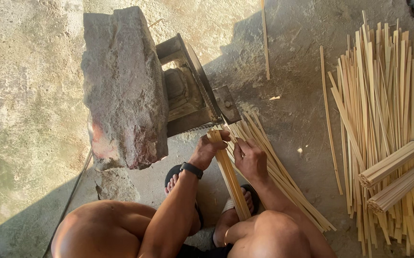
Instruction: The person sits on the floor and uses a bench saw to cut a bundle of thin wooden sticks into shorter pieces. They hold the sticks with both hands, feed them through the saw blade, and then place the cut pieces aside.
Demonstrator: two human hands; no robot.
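Bare knees fill the bottom edge, and between them two feet in dark sandals (176,174) rest on the grey concrete floor (30,119). Above the knees, the left hand (208,149), a black band (191,169) on its wrist, is clamped around the top end of a tight sheaf of pale flat bamboo strips (231,181) that slants down to the right foot. Just beside it, the right hand (250,158) rests with fingers curled onto a looser fan of the same pale strips (283,179) spread over the floor; whether it grips any I cannot tell. Both hands sit right at the blade end of a dark metal-framed cutting device (190,91), weighted by a big rough grey stone block (123,88). Well apart on the right lies a wide heap of long bamboo slivers (383,95), with two tied round bundles of sticks (398,167) lying across it, one bound with a red band.
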